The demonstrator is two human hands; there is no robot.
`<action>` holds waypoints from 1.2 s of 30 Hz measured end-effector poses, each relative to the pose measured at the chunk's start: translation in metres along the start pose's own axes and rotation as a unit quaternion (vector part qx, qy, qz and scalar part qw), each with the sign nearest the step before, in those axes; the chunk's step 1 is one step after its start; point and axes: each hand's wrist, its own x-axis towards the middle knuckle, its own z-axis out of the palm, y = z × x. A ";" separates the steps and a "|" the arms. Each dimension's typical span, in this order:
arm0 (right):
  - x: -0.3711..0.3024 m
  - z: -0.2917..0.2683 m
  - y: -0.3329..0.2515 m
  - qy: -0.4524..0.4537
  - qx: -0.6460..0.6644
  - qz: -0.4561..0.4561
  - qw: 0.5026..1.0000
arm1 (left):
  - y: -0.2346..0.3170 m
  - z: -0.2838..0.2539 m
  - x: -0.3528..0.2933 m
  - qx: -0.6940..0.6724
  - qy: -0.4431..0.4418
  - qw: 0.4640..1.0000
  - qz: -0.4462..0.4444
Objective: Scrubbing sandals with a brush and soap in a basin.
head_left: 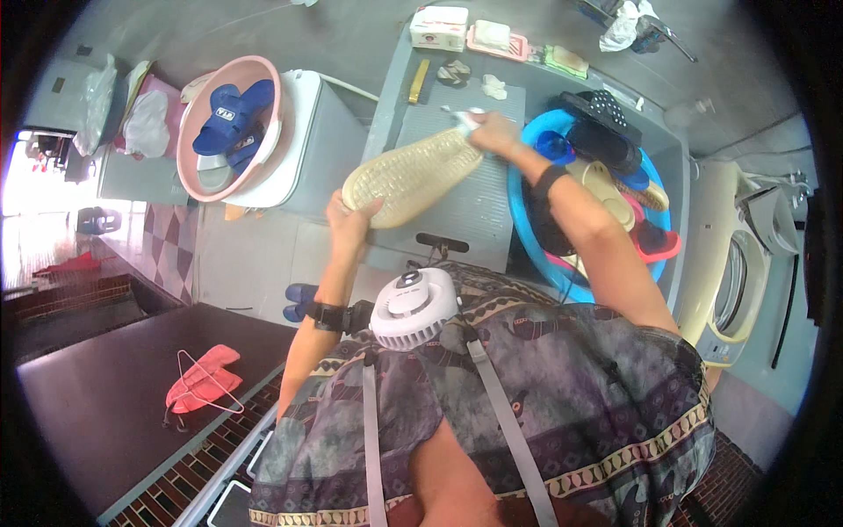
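Note:
A pale beige slipper (pixel 413 178) is held over the ribbed grey washboard (pixel 439 224) of the sink, with its textured sole facing up. My left hand (pixel 349 220) is closed on its near left end, thumb on the sole. At the far right end is my right hand (pixel 494 133), fingers closed around a small white thing (pixel 463 120) against the sole; I cannot make out what it is. To the right, a bright blue basin (pixel 518 206) holds several slippers and shoes. Beyond the slipper lie a yellow-handled brush (pixel 419 82) and a small white lump (pixel 493 86).
A pink basin (pixel 187 162) with blue slippers stands on a white appliance (pixel 303 114) at the left. Along the far sink ledge are a white box (pixel 438 28) and a pink soap tray (pixel 518 46). A cream washing machine (pixel 713 255) stands at the right.

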 end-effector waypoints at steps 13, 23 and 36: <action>-0.004 0.008 0.009 0.069 0.027 0.093 0.993 | 0.004 0.006 0.001 0.008 0.007 1.000 -0.008; -0.037 -0.007 0.000 0.034 0.002 0.019 0.999 | 0.006 0.002 -0.001 0.020 0.032 0.999 -0.028; -0.052 0.011 -0.024 0.022 -0.079 0.030 0.996 | 0.005 0.005 0.001 -0.026 0.010 1.000 -0.010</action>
